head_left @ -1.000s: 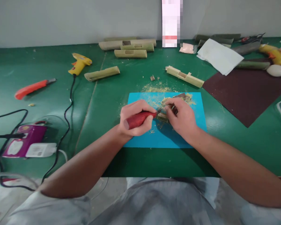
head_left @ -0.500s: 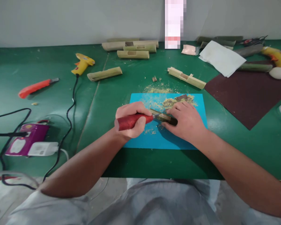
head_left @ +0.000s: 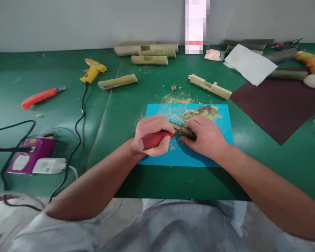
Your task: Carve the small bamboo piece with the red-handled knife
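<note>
My left hand (head_left: 152, 126) is wrapped round a red-handled carving tool (head_left: 154, 140), its tip pointing right. The tip meets a short bamboo piece (head_left: 183, 130) with a cut-out along its upper side; most of the blade is hidden by my fingers. My right hand (head_left: 207, 135) grips the bamboo at its dark right end and steadies it over a blue mat (head_left: 191, 157). Shavings (head_left: 185, 114) and dark scraps (head_left: 204, 108) lie behind my hands on the mat.
Cut bamboo tubes (head_left: 149, 60) line the back, with another tube (head_left: 210, 86) behind the mat. At left are a yellow glue gun (head_left: 90, 71), a red utility knife (head_left: 39, 98) and a purple power strip (head_left: 44, 150) with cords. Brown sheet (head_left: 275, 112) and white paper (head_left: 250, 64) lie right.
My left hand and the carving tool have moved a little to the right, closer to my right hand. My right hand has shifted slightly left with the bamboo.
</note>
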Demonstrator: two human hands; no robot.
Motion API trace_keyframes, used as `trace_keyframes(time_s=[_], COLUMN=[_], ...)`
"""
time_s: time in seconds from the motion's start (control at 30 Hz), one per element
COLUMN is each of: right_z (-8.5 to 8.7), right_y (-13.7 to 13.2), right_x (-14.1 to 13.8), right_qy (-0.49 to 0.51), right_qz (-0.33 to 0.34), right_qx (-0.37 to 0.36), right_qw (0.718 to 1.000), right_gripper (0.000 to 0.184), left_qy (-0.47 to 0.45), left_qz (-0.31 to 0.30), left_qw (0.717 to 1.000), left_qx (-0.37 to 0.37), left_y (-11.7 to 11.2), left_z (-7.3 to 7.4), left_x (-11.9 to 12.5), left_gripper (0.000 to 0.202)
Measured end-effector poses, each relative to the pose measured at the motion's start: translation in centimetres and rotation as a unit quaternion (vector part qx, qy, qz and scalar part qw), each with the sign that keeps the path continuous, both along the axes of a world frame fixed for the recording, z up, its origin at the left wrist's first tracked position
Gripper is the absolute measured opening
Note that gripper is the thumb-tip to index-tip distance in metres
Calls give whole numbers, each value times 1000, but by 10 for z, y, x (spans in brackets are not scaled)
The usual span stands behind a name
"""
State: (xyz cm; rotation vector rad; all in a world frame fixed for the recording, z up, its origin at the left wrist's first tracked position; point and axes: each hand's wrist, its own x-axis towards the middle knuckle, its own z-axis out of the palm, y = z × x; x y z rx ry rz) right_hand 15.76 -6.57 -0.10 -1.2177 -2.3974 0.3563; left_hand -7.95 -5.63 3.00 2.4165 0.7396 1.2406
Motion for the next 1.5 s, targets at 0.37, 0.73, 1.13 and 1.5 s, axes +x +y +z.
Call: trace_keyframes(time_s=[0.37,0.73,1.13,1.5], right_z=[-12,-17,-13,-13], right_y=[2,-3,-2,2], right_x=[-1,-2,-1,-5], right_qy=[46,7,-16,5], right_qz=[5,41,33,22], right_qx=[22,67,58,28], right_qw=[999,997,998,999], right_gripper=[20,10,13,10], left_qy=[94,-35,-111,-161], left_qz=[-72,-34,126,175], left_qw=[989,938,963,904], left_qx=[-94,-344,-208,-355], left_y=[12,32,7,23], left_z=[17,17,9,0], left_x=[7,11,26,31], left_gripper=[7,17,17,14])
